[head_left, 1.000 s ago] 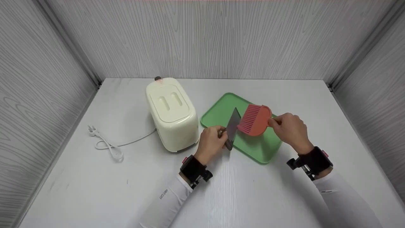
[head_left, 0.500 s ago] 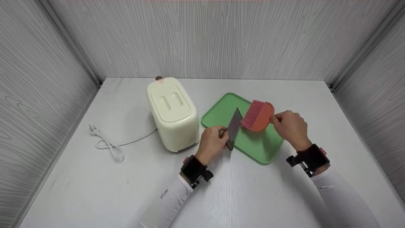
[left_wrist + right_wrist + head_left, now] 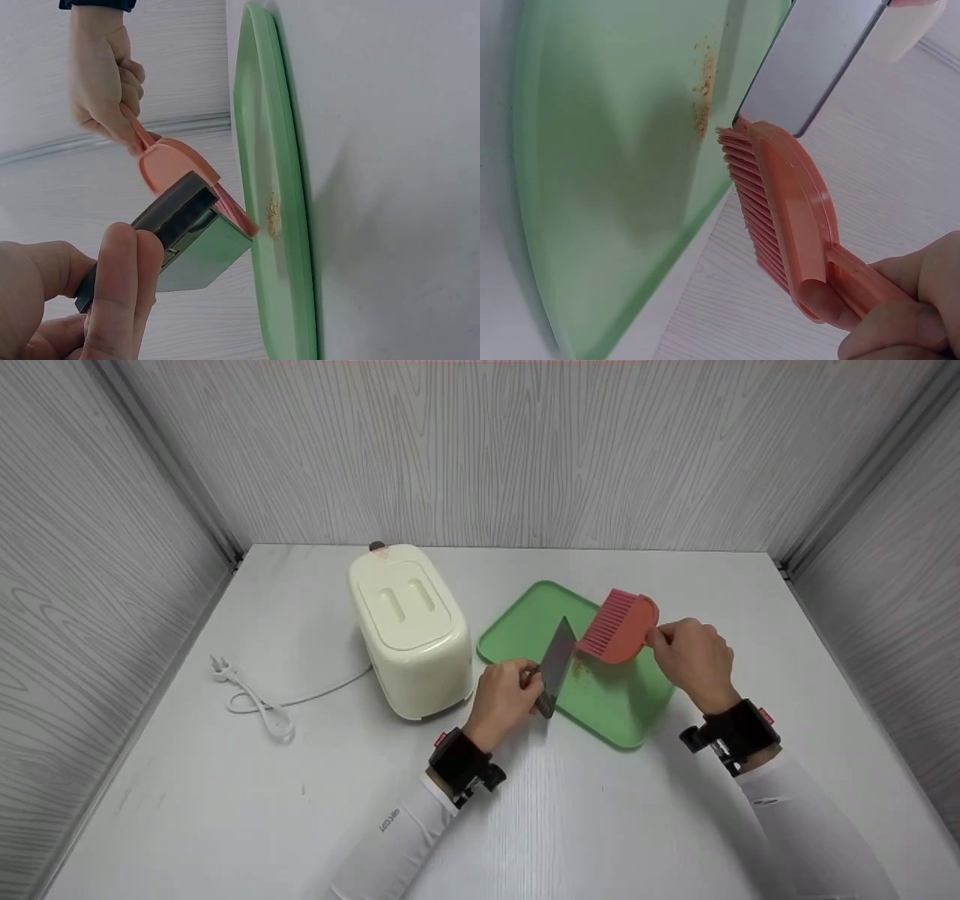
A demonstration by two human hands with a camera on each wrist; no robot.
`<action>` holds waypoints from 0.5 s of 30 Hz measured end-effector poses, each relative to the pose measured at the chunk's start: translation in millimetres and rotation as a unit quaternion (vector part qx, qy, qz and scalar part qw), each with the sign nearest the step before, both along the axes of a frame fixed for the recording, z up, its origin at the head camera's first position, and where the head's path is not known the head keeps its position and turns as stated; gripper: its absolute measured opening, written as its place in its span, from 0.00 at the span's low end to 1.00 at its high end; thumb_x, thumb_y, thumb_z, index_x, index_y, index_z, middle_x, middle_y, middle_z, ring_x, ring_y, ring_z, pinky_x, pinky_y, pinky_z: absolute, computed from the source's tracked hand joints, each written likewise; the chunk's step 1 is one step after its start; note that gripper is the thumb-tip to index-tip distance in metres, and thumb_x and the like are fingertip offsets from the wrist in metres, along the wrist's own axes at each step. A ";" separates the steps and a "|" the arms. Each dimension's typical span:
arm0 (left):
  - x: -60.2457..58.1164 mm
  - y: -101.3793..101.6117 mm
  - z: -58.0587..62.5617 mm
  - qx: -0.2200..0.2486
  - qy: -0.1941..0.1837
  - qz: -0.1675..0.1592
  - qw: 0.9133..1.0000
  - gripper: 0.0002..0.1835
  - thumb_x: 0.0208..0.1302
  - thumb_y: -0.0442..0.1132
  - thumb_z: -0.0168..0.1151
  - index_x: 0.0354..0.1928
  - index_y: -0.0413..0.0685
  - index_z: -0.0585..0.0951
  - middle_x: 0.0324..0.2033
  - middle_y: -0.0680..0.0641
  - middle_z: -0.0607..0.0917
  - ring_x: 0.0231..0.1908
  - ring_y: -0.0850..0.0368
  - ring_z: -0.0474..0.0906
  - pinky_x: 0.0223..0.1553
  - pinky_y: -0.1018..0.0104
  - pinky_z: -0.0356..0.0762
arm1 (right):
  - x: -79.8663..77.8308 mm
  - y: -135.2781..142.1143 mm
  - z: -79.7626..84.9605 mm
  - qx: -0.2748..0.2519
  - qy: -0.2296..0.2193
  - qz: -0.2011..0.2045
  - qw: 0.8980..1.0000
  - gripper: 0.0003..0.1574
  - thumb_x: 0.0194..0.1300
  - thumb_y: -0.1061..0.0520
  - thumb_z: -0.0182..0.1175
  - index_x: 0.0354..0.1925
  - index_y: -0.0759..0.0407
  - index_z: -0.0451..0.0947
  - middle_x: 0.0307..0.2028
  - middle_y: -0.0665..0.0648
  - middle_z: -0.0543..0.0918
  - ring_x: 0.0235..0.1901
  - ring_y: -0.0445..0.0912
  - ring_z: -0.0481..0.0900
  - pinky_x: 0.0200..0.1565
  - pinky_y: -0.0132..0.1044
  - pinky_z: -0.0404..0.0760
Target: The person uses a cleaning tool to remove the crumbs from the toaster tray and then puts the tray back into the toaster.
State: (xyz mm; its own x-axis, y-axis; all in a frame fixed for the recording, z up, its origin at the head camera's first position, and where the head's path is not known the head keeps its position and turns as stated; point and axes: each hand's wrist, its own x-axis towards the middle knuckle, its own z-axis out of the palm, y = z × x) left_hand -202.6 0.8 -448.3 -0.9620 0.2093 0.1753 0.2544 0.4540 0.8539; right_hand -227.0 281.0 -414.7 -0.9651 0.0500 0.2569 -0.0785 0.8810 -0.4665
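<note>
My left hand [image 3: 504,699] pinches the dark end of a crumb tray [image 3: 556,660], a thin grey metal plate tilted on edge above a green tray [image 3: 517,615]. In my right hand [image 3: 694,664] is the short handle of an orange brush [image 3: 630,630] with pink bristles. The bristle corner meets or nearly meets the crumb tray's edge in the right wrist view. Brown crumbs [image 3: 703,94] lie in a small streak on the green tray, below the brush and the plate. Both held things are raised off the green tray.
A cream toaster [image 3: 420,660] with a covered top stands left of the green tray. Its white cord [image 3: 322,695] and plug [image 3: 220,669] lie on the white table at the left. Wood-grain panels [image 3: 480,450] enclose the back and sides.
My right hand has moved the brush up and to the right in the head view. Crumbs now show on the green tray. The left hand and crumb tray have barely moved.
</note>
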 end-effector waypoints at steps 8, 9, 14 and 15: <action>-0.2 0.0 -0.3 -0.015 0.018 0.006 1.000 0.09 0.68 0.30 0.62 0.46 0.35 0.88 0.26 0.46 0.89 0.17 0.63 0.81 0.19 0.78 0.77 | -1.0 7.3 1.4 -0.009 0.005 -0.010 1.000 0.25 0.74 0.53 0.56 0.20 0.54 0.84 0.13 0.47 0.70 0.16 0.43 0.64 0.15 0.33 0.56; -0.2 0.0 -0.3 -0.016 0.018 0.006 1.000 0.09 0.68 0.30 0.62 0.46 0.35 0.87 0.26 0.46 0.89 0.17 0.63 0.81 0.19 0.78 0.77 | -1.0 7.8 2.1 -0.012 0.007 -0.010 1.000 0.25 0.74 0.53 0.56 0.20 0.55 0.85 0.14 0.48 0.71 0.16 0.44 0.64 0.15 0.33 0.56; 0.2 0.4 -0.2 -0.015 0.013 0.008 1.000 0.10 0.68 0.30 0.63 0.46 0.34 0.87 0.27 0.45 0.89 0.17 0.63 0.81 0.19 0.78 0.77 | -0.4 7.3 7.4 -0.023 0.021 -0.001 1.000 0.24 0.74 0.52 0.56 0.22 0.55 0.86 0.14 0.48 0.71 0.16 0.43 0.64 0.14 0.32 0.55; 0.1 0.5 -0.4 -0.015 0.014 0.007 1.000 0.09 0.68 0.30 0.63 0.46 0.34 0.87 0.27 0.45 0.89 0.17 0.63 0.81 0.19 0.78 0.77 | -0.2 6.3 9.1 -0.024 0.023 0.000 0.999 0.23 0.74 0.52 0.56 0.24 0.55 0.87 0.14 0.48 0.71 0.16 0.43 0.64 0.14 0.32 0.56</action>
State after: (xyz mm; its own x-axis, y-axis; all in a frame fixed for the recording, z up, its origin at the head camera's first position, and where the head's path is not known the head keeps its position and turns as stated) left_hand -202.4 1.3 -448.7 -0.9598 0.2008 0.1959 0.2710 0.4836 0.8323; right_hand -227.3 287.3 -405.6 -0.9522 0.0630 0.2990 -0.1017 0.8574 -0.5046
